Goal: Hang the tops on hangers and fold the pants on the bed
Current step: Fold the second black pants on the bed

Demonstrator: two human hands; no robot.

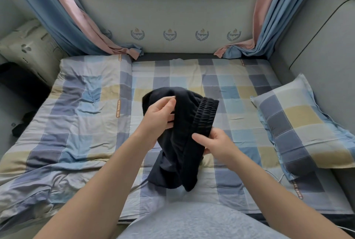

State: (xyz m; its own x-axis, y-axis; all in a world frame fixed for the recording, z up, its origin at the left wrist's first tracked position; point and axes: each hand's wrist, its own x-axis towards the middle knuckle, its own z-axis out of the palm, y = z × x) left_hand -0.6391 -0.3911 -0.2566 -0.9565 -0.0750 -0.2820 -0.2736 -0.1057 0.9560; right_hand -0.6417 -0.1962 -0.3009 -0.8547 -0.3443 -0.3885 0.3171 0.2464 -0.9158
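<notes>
Gripping dark pants (182,142), perhaps touching the bed (230,89).

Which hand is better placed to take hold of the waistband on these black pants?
Probably the right hand: it grips the black pants right beside the elastic waistband, while the left hand pinches plain fabric farther from it.

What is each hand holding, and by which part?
Both hold the dark pants: the left hand grips bunched fabric beside the waistband, the right hand pinches the waistband's near end.
</notes>
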